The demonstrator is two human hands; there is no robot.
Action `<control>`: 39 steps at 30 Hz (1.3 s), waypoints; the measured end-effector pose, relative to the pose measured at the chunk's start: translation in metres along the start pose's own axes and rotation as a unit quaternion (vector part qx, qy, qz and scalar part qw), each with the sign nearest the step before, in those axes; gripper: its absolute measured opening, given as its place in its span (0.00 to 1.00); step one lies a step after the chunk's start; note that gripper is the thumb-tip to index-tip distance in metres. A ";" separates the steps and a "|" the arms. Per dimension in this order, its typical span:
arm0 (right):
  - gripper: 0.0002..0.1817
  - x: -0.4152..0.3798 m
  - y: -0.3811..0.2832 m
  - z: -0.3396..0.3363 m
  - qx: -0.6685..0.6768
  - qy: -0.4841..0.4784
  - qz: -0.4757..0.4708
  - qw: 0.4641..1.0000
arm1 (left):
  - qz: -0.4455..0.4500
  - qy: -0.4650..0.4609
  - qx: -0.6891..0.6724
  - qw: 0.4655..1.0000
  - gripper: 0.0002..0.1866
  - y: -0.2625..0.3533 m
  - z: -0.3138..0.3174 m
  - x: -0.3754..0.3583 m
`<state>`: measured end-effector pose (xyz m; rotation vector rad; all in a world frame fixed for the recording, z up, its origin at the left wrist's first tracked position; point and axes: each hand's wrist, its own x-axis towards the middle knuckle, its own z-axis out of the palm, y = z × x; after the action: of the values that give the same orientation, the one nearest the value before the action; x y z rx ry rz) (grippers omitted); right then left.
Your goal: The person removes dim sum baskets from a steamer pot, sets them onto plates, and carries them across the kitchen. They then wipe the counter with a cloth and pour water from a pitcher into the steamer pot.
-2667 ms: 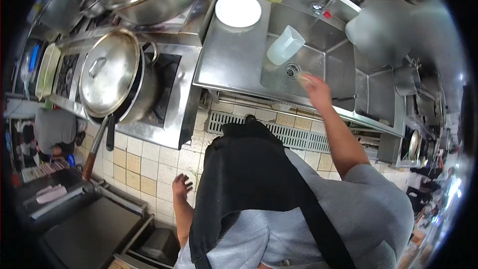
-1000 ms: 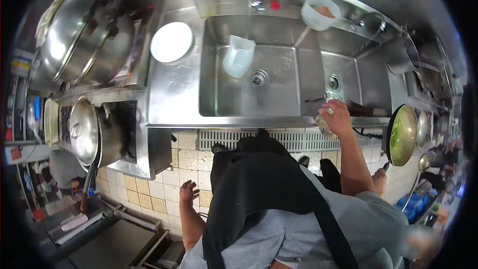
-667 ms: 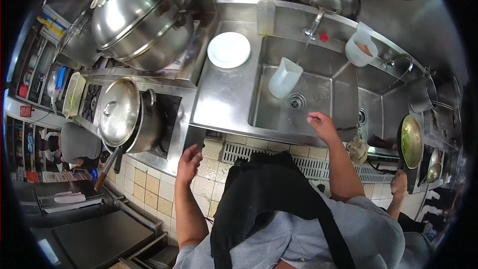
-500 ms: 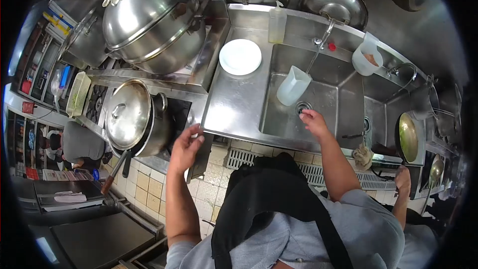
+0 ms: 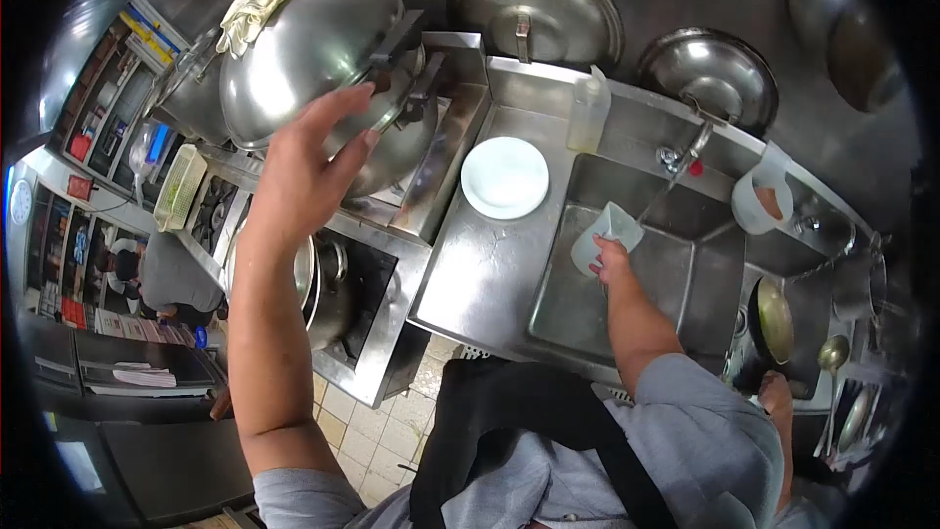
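Observation:
My right hand [image 5: 612, 261] is closed on the side of a translucent plastic pitcher [image 5: 599, 235], which is tilted in the steel sink [image 5: 663, 274]. A thin stream from the tap [image 5: 701, 143] runs down toward its mouth. My left hand [image 5: 318, 157] is raised at the left with its fingers apart and holds nothing. In this view it overlaps a large steel pot with a domed lid [image 5: 304, 34], the fingertips close to the pot's side handle. Below that forearm, a lidded pot [image 5: 333, 299] on the stove is partly hidden.
White plates [image 5: 504, 178] are stacked on the steel counter [image 5: 480, 279]. A pump bottle [image 5: 587, 113] and a second plastic jug [image 5: 762, 201] stand by the sink. At right another person's hand [image 5: 775, 392] holds a wok [image 5: 774, 321]. A cloth [image 5: 266, 2] lies on the domed lid.
My left hand has risen toward the large domed pot. My right hand has moved forward and taken hold of the pitcher. The other person's wok has moved, and the view has shifted.

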<state>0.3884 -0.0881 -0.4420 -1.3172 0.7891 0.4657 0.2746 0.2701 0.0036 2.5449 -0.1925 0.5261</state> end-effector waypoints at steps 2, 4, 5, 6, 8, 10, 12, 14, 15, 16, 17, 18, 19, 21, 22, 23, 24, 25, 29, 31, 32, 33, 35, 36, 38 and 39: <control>0.32 0.004 -0.002 0.000 -0.008 -0.001 0.006 1.000 | 0.035 0.002 0.069 0.997 0.22 -0.004 0.004 0.027; 0.18 0.022 0.005 -0.007 -0.013 0.026 -0.023 0.999 | 0.060 0.019 0.131 0.989 0.23 -0.017 0.017 0.053; 0.14 0.043 0.019 -0.016 0.008 0.031 -0.075 0.997 | 0.093 0.035 0.193 0.976 0.24 -0.026 0.025 0.067; 0.10 0.057 0.034 -0.022 0.030 0.037 -0.126 0.991 | 0.092 0.039 0.195 0.976 0.24 -0.034 0.033 0.080; 0.08 0.028 0.034 -0.030 -0.017 0.075 -0.145 0.986 | 0.092 0.037 0.314 0.944 0.26 -0.051 0.050 0.102; 0.08 -0.005 0.028 -0.031 -0.036 0.064 -0.175 0.982 | 0.092 0.042 0.360 0.927 0.28 -0.068 0.065 0.118; 0.08 -0.044 0.022 -0.032 -0.054 0.056 -0.204 0.976 | 0.086 0.027 0.414 0.906 0.30 -0.084 0.074 0.133; 0.09 -0.081 0.010 -0.032 -0.086 0.035 -0.227 0.969 | 0.104 0.020 0.420 0.901 0.29 -0.081 0.070 0.135; 0.09 -0.106 -0.003 -0.030 -0.090 0.039 -0.228 0.969 | 0.122 0.008 0.428 0.896 0.27 -0.080 0.069 0.135; 0.09 -0.134 -0.017 -0.028 -0.099 0.017 -0.238 0.966 | 0.124 0.004 0.432 0.893 0.26 -0.083 0.069 0.135; 0.09 -0.154 -0.026 -0.025 -0.106 -0.006 -0.248 0.963 | 0.123 0.005 0.428 0.895 0.26 -0.082 0.065 0.136; 0.10 -0.163 -0.032 -0.028 -0.102 -0.023 -0.259 0.960 | 0.122 -0.008 0.432 0.893 0.26 -0.079 0.060 0.138; 0.10 -0.179 -0.043 -0.023 -0.104 -0.020 -0.259 0.960 | 0.121 -0.021 0.437 0.891 0.25 -0.078 0.056 0.140; 0.11 -0.215 -0.077 -0.012 -0.121 -0.059 -0.306 0.942 | 0.126 -0.008 0.444 0.887 0.25 -0.083 0.045 0.150; 0.11 -0.236 -0.096 -0.002 -0.118 -0.071 -0.336 0.932 | 0.119 0.006 0.430 0.895 0.25 -0.083 0.037 0.154; 0.11 -0.258 -0.115 0.013 -0.114 -0.084 -0.365 0.920 | 0.112 0.021 0.416 0.902 0.25 -0.081 0.026 0.160; 0.11 -0.279 -0.134 0.030 -0.113 -0.087 -0.391 0.909 | 0.085 -0.019 0.395 0.914 0.26 -0.076 0.011 0.167; 0.11 -0.296 -0.153 0.046 -0.111 -0.089 -0.418 0.897 | 0.085 -0.019 0.393 0.915 0.26 -0.070 -0.004 0.166; 0.12 -0.336 -0.224 0.107 -0.155 -0.132 -0.506 0.838 | 0.088 0.027 0.360 0.928 0.25 -0.077 -0.033 0.192; 0.13 -0.360 -0.260 0.144 -0.274 -0.088 -0.541 0.790 | 0.089 -0.027 0.280 0.955 0.25 -0.081 -0.046 0.201; 0.14 -0.369 -0.273 0.163 -0.296 -0.098 -0.556 0.771 | 0.029 -0.026 0.319 0.947 0.26 -0.058 -0.058 0.188; 0.15 -0.373 -0.285 0.182 -0.318 -0.109 -0.569 0.751 | 0.026 -0.024 0.320 0.947 0.26 -0.054 -0.065 0.185; 0.17 -0.372 -0.304 0.213 -0.397 -0.086 -0.580 0.706 | 0.013 -0.028 0.270 0.962 0.26 -0.054 -0.072 0.181; 0.17 -0.371 -0.310 0.227 -0.399 -0.088 -0.579 0.705 | 0.011 -0.029 0.269 0.963 0.26 -0.058 -0.071 0.186; 0.19 -0.371 -0.320 0.255 -0.506 -0.069 -0.655 0.558 | 0.012 -0.040 0.235 0.971 0.26 -0.070 -0.070 0.203; 0.19 -0.372 -0.323 0.268 -0.507 -0.072 -0.655 0.556 | 0.009 -0.039 0.235 0.971 0.26 -0.070 -0.071 0.203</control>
<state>0.4360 0.1483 0.0644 -2.4435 -0.9416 -0.3199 0.4531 0.3610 0.1085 3.0300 -0.1294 0.5274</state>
